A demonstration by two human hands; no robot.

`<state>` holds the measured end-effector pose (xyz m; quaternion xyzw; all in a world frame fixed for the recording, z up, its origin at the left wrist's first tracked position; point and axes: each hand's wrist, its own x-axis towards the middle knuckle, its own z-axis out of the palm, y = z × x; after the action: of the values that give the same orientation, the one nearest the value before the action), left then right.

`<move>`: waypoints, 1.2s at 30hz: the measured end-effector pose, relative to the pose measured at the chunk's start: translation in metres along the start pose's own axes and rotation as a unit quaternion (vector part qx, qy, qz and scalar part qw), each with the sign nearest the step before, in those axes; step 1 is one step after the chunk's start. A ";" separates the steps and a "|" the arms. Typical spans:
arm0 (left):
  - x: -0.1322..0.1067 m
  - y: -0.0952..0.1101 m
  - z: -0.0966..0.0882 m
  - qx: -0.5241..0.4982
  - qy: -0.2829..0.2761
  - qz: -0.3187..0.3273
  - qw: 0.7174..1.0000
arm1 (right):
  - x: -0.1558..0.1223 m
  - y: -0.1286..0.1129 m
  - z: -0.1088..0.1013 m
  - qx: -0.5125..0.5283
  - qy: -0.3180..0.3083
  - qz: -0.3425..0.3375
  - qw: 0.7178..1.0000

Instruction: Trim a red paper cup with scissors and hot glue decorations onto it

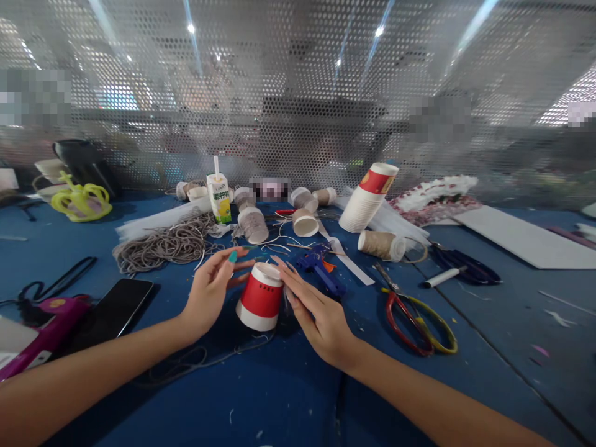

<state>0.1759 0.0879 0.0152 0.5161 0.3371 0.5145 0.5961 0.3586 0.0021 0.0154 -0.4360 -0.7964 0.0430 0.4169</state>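
Note:
A red and white paper cup [261, 298] stands upside down on the blue table between my hands, its wider end at the bottom. My left hand [215, 287] is beside it on the left, fingers apart and reaching toward its upper side. On the right, the stretched fingers of my right hand [316, 304] lie at the cup's upper edge and seem to touch it. The tips of some right fingers are hard to make out. A thin grey cord [218, 359] runs along the table in front of the cup. Behind my right hand lies a blue glue gun [321, 268].
Scissors [410, 316], a white marker [446, 277] and stacked paper cups [370, 198] are on the right. Left are a phone [118, 307], a magenta tool [51, 329], grey cord [167, 242] and a yellow crown [81, 200]. A drink carton [218, 197] stands behind, before a perforated screen.

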 end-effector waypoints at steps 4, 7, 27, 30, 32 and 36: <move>0.017 -0.007 -0.002 -0.093 0.144 -0.080 0.982 | 0.000 -0.002 -0.001 0.007 0.011 0.015 1.000; 0.023 -0.009 -0.004 -0.103 0.181 -0.062 0.976 | 0.000 -0.003 -0.001 0.018 0.024 0.028 0.999; -0.010 -0.002 -0.005 0.205 -0.135 0.256 0.935 | 0.006 0.019 0.005 0.173 0.080 0.290 0.938; -0.012 -0.003 -0.005 0.203 -0.156 0.248 0.934 | 0.006 0.011 0.000 0.053 0.117 0.214 0.968; -0.013 -0.003 -0.005 0.192 -0.179 0.234 0.936 | 0.007 0.003 -0.005 -0.010 0.126 0.136 0.983; -0.017 0.000 -0.005 0.189 -0.210 0.169 0.944 | 0.009 -0.012 -0.014 0.045 0.040 0.025 0.998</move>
<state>0.1665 0.0730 0.0120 0.7654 0.2030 0.4140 0.4490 0.3580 -0.0027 0.0357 -0.4380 -0.7652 0.0716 0.4663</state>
